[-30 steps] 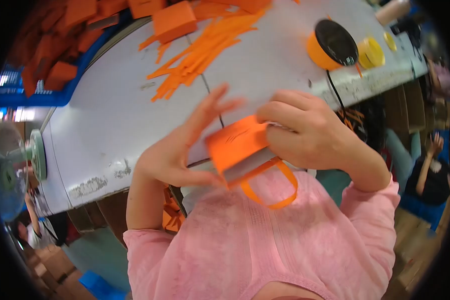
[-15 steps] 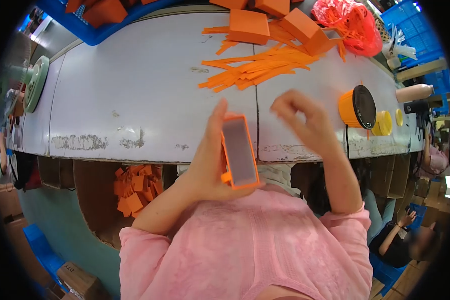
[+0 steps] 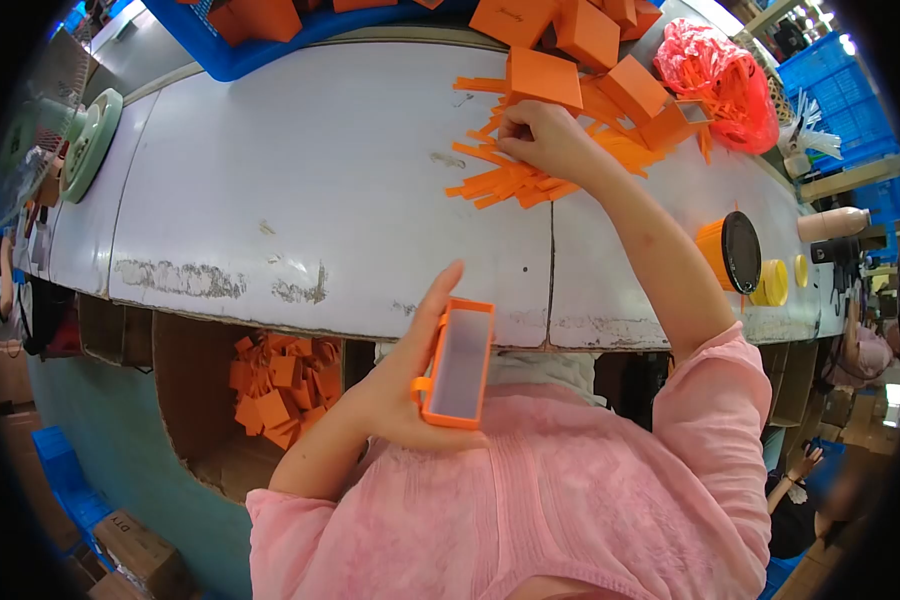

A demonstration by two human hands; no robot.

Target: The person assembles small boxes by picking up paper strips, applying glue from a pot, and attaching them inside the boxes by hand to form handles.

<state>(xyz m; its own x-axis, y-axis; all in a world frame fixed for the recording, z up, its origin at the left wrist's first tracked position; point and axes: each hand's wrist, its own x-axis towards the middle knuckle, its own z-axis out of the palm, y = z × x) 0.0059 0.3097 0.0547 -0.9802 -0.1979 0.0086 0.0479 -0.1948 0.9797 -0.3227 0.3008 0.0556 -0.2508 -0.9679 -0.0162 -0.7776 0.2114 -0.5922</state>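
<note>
A small orange box (image 3: 459, 365) with a pale grey inside rests in my left hand (image 3: 395, 395). My fingers wrap round it from the left and below, and a short orange tab sticks out at its lower left. Over the table, my right hand (image 3: 550, 142) reaches into a pile of loose orange strips (image 3: 500, 185). Its fingers are curled and pinched together among the strips. Whether a strip is between the fingertips is hidden. Just behind that hand stands a closed orange box (image 3: 544, 78).
More orange boxes (image 3: 587, 35) crowd the back, near a blue crate (image 3: 232, 62) and a red plastic bag (image 3: 745, 110). At right are an orange tub with a black end (image 3: 740, 252) and yellow rolls (image 3: 772, 283). A cardboard box (image 3: 195, 400) of orange pieces sits below the table edge.
My right hand has moved forward and left from above the near table to the strip pile. My left hand, still holding the box, has come lower and the box tilts the other way.
</note>
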